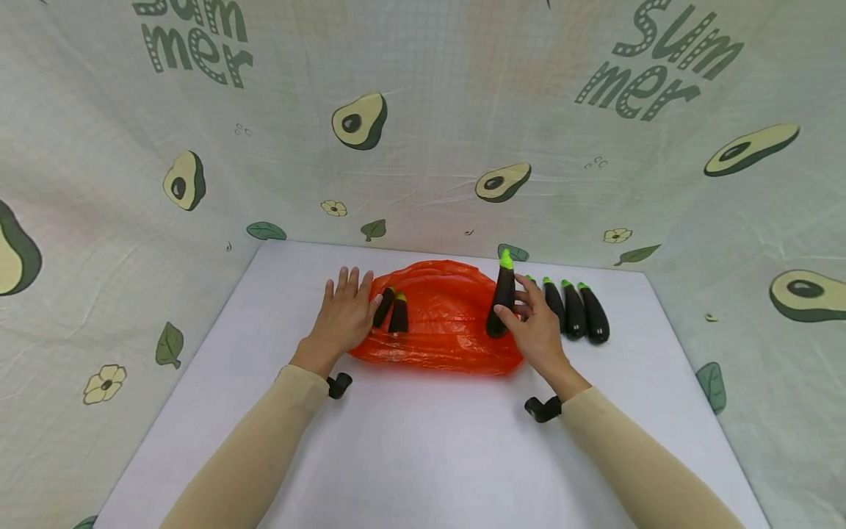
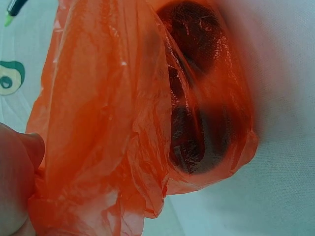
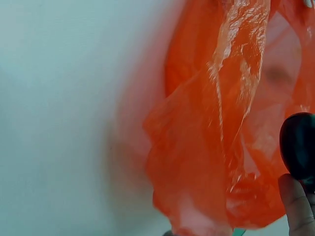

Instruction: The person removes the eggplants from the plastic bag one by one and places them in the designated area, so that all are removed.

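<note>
An orange-red plastic bag lies on the table with its mouth spread wide. Two dark eggplants are inside it at the left, and their rounded ends show through the film in the left wrist view. My left hand lies at the bag's left edge, fingers straight and thumb over the rim. Above the right side of the bag, my right hand holds another eggplant between thumb and fingers, its bright green stem end up. The round bottom of that eggplant appears at the right wrist view's edge.
Several more eggplants lie in a row on the white table, to the right of the bag and partly behind my right hand. A cloth printed with avocados hangs behind the table and along both sides.
</note>
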### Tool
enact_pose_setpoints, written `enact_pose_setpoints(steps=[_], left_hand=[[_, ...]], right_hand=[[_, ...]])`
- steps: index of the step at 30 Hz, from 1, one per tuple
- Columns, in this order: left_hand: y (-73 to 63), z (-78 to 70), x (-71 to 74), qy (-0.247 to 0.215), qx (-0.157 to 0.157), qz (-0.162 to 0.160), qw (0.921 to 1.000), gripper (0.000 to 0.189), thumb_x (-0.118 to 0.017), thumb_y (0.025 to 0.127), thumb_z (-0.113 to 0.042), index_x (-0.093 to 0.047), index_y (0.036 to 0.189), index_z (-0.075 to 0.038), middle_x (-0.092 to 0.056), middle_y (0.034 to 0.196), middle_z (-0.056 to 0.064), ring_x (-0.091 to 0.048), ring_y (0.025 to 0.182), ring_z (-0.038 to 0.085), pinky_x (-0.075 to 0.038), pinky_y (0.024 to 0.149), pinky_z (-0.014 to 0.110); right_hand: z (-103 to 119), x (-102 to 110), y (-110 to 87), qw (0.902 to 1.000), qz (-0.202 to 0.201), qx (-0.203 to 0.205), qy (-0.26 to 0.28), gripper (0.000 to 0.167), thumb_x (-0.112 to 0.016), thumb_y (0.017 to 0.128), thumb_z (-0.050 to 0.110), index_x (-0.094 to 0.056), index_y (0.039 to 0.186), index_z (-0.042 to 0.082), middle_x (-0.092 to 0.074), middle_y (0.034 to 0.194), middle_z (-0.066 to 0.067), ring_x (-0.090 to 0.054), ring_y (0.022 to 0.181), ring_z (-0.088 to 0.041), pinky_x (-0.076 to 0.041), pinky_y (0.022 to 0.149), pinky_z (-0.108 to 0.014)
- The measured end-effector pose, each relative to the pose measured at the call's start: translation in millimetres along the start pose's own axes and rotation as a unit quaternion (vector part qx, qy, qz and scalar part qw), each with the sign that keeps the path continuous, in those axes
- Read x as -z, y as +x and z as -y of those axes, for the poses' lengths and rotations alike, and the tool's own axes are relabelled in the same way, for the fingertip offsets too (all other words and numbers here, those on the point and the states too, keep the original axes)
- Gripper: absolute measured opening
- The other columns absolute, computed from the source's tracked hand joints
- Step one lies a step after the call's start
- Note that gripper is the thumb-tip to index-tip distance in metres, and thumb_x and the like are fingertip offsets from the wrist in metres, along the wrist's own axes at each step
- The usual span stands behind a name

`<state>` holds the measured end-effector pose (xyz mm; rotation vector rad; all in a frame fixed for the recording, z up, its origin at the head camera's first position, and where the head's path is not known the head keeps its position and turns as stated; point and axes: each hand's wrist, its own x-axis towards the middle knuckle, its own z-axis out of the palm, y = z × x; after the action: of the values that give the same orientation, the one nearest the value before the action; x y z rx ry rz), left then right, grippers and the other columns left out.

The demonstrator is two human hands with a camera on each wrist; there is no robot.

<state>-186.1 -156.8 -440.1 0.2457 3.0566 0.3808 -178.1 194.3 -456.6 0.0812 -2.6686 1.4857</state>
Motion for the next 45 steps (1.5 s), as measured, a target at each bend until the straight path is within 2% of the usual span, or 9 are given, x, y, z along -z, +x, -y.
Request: enact_pose_setpoints(steps=[6, 14, 19, 27, 33, 39, 45], left_hand=[[-0.5, 0.8, 0.7, -0.001, -0.003, -0.005, 1.0, 0.067, -0.041, 0.114, -0.039, -0.021, 0.168, -0.004, -0.016, 0.174, 0.027, -0.004, 0.163, 0.046, -0.005, 0.129, 0.065], [-0.8, 1.7, 2.2, 0.0, -0.001, -0.001, 1.0, 0.067, -0.038, 0.115, -0.041, -0.021, 0.168, -0.005, -0.016, 0.174, 0.027, -0.004, 0.163, 0.045, -0.005, 0.129, 0.065], [-1.3, 2.0, 2.0, 0.001, -0.001, 0.0, 1.0, 0.067, -0.038, 0.115, -0.041, -0.02, 0.169, -0.005, -0.015, 0.174, 0.027, -0.003, 0.163, 0.045, -0.004, 0.129, 0.065], [-4.5, 1.5, 1.6, -0.002, -0.002, -0.006, 1.0, 0.067, -0.04, 0.114, -0.04, -0.022, 0.168, -0.005, -0.016, 0.174, 0.027, -0.004, 0.163, 0.046, -0.005, 0.129, 0.065], [-5.0, 1.7, 0.8, 0.002, 0.004, 0.002, 1.0, 0.068, -0.038, 0.114, -0.042, -0.02, 0.169, -0.005, -0.014, 0.174, 0.027, -0.002, 0.163, 0.045, -0.004, 0.129, 0.065], [-4.8, 2.2, 0.2, 0.005, 0.005, 0.003, 1.0, 0.068, -0.037, 0.114, -0.042, -0.019, 0.169, -0.005, -0.014, 0.174, 0.026, -0.002, 0.163, 0.045, -0.004, 0.13, 0.064], [-5.1, 2.5, 0.3, 0.004, 0.0, -0.006, 1.0, 0.068, -0.039, 0.114, -0.041, -0.021, 0.168, -0.004, -0.015, 0.174, 0.027, -0.004, 0.163, 0.046, -0.006, 0.129, 0.065]], right_hand=[[-7.6, 16.6, -10.5, 0.9995, -0.012, -0.008, -0.027, 0.072, -0.069, 0.104, 0.031, -0.031, 0.166, 0.028, -0.056, 0.15, -0.02, -0.062, 0.127, -0.04, -0.054, 0.106, -0.059], [-23.2, 38.3, -24.7, 0.996, -0.047, -0.019, -0.074, 0.069, -0.067, 0.105, 0.031, -0.033, 0.165, 0.02, -0.057, 0.147, -0.026, -0.062, 0.124, -0.043, -0.057, 0.098, -0.062], [-33.9, 51.3, -35.4, 0.992, -0.046, -0.038, -0.111, 0.069, -0.064, 0.106, 0.034, -0.032, 0.165, 0.015, -0.057, 0.144, -0.03, -0.064, 0.122, -0.046, -0.058, 0.095, -0.061], [-49.3, 60.3, -50.7, 0.9856, -0.001, -0.096, -0.139, 0.072, -0.066, 0.104, 0.034, -0.033, 0.163, 0.009, -0.058, 0.14, -0.032, -0.066, 0.12, -0.048, -0.064, 0.084, -0.051], [-58.5, 62.6, -60.7, 0.9812, 0.033, -0.105, -0.158, 0.071, -0.066, 0.103, 0.032, -0.036, 0.16, 0.003, -0.062, 0.136, -0.034, -0.068, 0.114, -0.045, -0.065, 0.08, -0.046], [-62.0, 63.2, -64.9, 0.9767, 0.072, -0.126, -0.158, 0.073, -0.067, 0.103, 0.037, -0.037, 0.161, 0.003, -0.061, 0.138, -0.036, -0.067, 0.116, -0.046, -0.064, 0.081, -0.047], [-66.7, 61.5, -64.6, 0.9712, 0.086, -0.132, -0.179, 0.073, -0.068, 0.101, 0.037, -0.04, 0.158, 0.002, -0.064, 0.131, -0.035, -0.07, 0.101, -0.038, -0.063, 0.079, -0.047]])
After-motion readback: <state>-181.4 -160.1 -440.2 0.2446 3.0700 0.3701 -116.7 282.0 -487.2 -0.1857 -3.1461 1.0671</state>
